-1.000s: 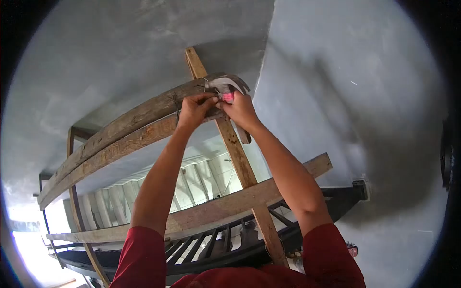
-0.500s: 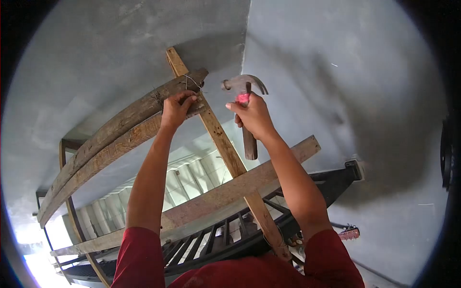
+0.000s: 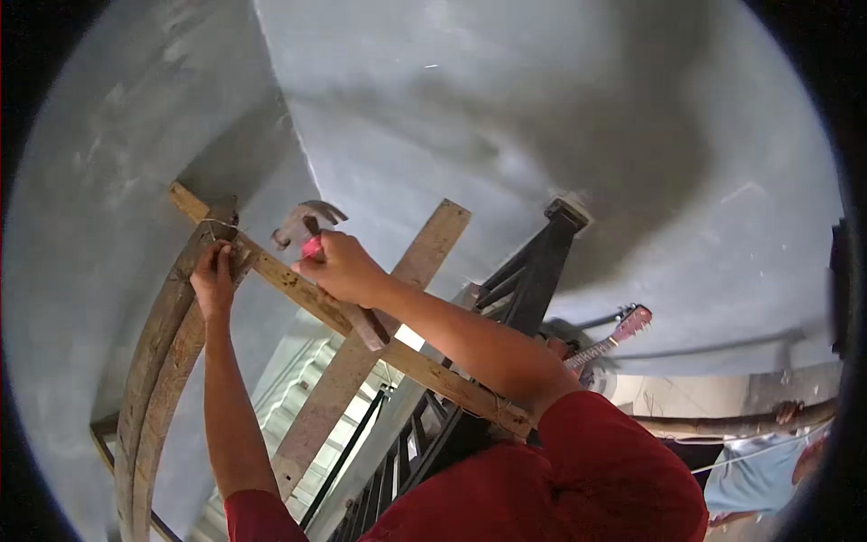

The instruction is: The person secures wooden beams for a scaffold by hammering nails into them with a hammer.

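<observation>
My right hand [image 3: 341, 268] is wrapped round the handle of a claw hammer [image 3: 307, 219], just below its metal head, with pink material at the grip. My left hand [image 3: 214, 282] has its fingers pinched together against the end of a weathered wooden beam [image 3: 163, 316]; what they hold, if anything, is too small to make out. Thin wire [image 3: 219, 222] loops round the beam's end, where it meets a narrow wooden post [image 3: 302, 291]. The hammer head is to the right of the left hand, apart from it.
A wide plank [image 3: 433, 242] crosses the post. Behind it runs a black metal railing [image 3: 533, 280]. A guitar headstock [image 3: 635, 321] shows at the right. Lower right, a person in a light blue shirt [image 3: 754, 477] has a hand on a long pole [image 3: 713, 426].
The view has turned to the right, so the beam and both hands appear farther left. The person with the pole has come into view. My right hand still holds the hammer.
</observation>
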Available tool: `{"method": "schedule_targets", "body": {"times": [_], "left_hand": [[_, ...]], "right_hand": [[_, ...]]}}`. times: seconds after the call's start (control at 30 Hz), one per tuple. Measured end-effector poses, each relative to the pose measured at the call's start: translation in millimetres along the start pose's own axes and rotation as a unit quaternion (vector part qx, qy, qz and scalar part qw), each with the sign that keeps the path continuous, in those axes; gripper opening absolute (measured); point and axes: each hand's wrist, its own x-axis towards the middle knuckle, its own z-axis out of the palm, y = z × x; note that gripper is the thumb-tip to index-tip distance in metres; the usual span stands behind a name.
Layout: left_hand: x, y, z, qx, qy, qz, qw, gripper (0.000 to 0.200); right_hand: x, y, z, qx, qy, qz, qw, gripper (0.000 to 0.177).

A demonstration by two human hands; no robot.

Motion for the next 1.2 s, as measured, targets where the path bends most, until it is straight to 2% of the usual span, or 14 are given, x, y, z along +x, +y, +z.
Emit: {"method": "schedule_targets", "body": {"times": [0.23,0.27,0.37,0.57,0.6,0.67,0.7,0.77,0.83,0.9,0.93,1.07,1.17,1.2], "left_hand": [[4,-17,10,-0.009,0.004,0.046,0.999,0.018],[3,-22,11,-0.017,0.006,0.041,0.999,0.018],[4,-18,10,0.019,0.01,0.05,0.999,0.02],[13,-27,15,0.012,0.031,0.105,0.994,0.023],[12,-28,15,0.001,0.03,0.114,0.993,0.023],[10,-29,14,0.035,0.039,0.131,0.99,0.026],[13,-34,11,0.026,0.039,0.14,0.989,0.026],[16,-41,10,-0.032,-0.044,0.002,0.999,0.029],[13,-27,6,-0.058,0.002,0.052,0.997,0.033],[12,-20,-3,-0.116,0.036,-0.005,0.993,0.036],[14,-18,-8,-0.067,0.051,-0.018,0.996,0.038],[-1,-3,-38,-0.034,0.013,-0.043,0.998,0.039],[-27,2,-56,-0.097,0.017,0.012,0.995,0.036],[-42,4,-60,-0.191,0.042,0.019,0.981,0.034]], "right_hand": [[-19,-22,6,-0.015,0.036,-0.004,0.999,0.034],[-25,-27,3,0.05,-0.008,0.05,0.997,0.032],[-28,-34,2,0.088,-0.044,0.082,0.992,0.033],[-60,-60,-3,0.117,-0.014,0.093,0.989,0.032],[-69,-58,-4,0.111,-0.002,0.09,0.99,0.032],[-87,-51,-6,-0.036,0.039,-0.06,0.997,0.029],[-97,-55,-9,-0.042,0.049,-0.063,0.996,0.029],[-122,-66,-16,-0.042,0.035,-0.021,0.998,0.025],[-145,-72,-20,-0.029,0.052,-0.054,0.997,0.024],[-166,-79,-24,-0.047,0.031,-0.044,0.997,0.023],[-175,-85,-28,-0.029,0.012,-0.032,0.999,0.025],[-199,-86,-25,-0.05,0.01,-0.014,0.999,0.028],[-210,-82,-22,-0.069,0.037,0.004,0.997,0.032],[-213,-80,-19,-0.065,0.044,0.005,0.997,0.032]]}}
